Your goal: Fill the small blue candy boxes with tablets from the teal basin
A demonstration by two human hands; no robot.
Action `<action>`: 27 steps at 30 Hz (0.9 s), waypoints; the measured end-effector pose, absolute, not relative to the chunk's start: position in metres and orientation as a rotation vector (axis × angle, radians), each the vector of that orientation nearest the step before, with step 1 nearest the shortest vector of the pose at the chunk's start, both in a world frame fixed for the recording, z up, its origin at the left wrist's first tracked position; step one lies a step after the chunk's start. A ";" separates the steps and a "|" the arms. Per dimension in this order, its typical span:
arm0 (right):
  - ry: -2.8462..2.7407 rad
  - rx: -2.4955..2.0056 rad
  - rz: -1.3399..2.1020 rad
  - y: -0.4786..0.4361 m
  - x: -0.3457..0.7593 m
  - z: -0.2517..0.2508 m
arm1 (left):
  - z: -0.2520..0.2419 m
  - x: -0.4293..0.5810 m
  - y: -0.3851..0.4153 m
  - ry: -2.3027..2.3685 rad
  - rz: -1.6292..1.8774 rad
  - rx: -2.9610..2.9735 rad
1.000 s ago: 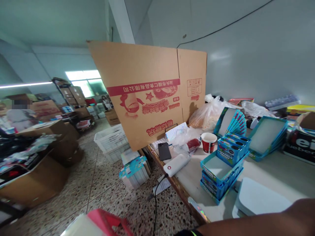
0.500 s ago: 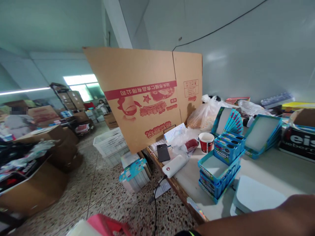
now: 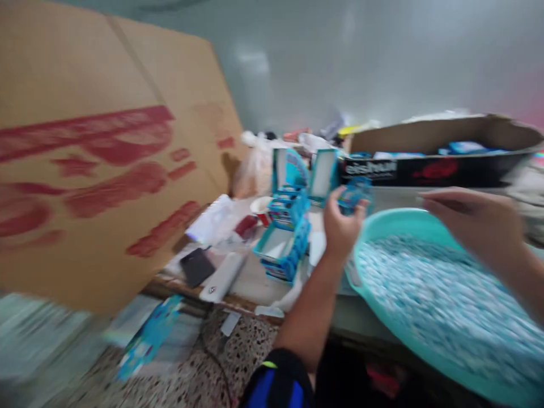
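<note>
My left hand [image 3: 343, 221] is raised over the table edge, its fingers closed on a small blue packet [image 3: 353, 196], and the picture is blurred. My right hand [image 3: 471, 224] hangs above the far rim of a wide turquoise basin [image 3: 374, 238], fingers apart and holding nothing. The basin is heaped with small blue-and-white wrapped pieces [image 3: 437, 294], too blurred to name exactly. Neither hand touches the basin.
A large printed cardboard sheet [image 3: 85, 158] fills the left side. Blue display boxes [image 3: 283, 249] stand on the table beside a power bank [image 3: 221, 277], a dark phone [image 3: 196, 267] and a paper cup [image 3: 260, 209]. A long open carton [image 3: 433, 153] lies behind the basin.
The view has swung sharply right and down. Both hands and the basin have come into view, where earlier only a forearm showed at the bottom right. The left hand now holds a blue packet.
</note>
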State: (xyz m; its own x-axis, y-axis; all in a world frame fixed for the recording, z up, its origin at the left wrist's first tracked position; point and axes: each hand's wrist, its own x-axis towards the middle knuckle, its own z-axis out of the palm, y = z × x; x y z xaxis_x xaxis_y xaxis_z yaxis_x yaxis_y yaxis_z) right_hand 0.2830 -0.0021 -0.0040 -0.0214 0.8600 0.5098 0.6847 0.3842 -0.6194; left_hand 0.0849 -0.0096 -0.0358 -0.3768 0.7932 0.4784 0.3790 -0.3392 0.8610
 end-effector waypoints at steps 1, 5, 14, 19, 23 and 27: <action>-1.731 -1.376 0.318 -0.005 0.292 -0.010 | -0.031 0.077 -0.005 1.599 1.812 1.617; -2.048 -1.432 0.569 0.008 0.290 -0.028 | -0.020 0.038 0.001 1.710 1.660 1.923; -2.670 -1.437 0.828 0.002 0.264 -0.045 | -0.030 0.005 -0.014 1.807 0.967 1.851; -2.620 -1.444 1.061 -0.004 0.266 -0.036 | -0.021 0.006 -0.030 1.682 0.971 1.986; -2.709 -1.470 1.088 -0.005 0.264 -0.031 | -0.014 0.002 -0.040 1.555 1.267 2.122; -2.721 -1.519 1.105 -0.010 0.260 -0.026 | -0.013 -0.013 -0.044 1.591 0.967 2.089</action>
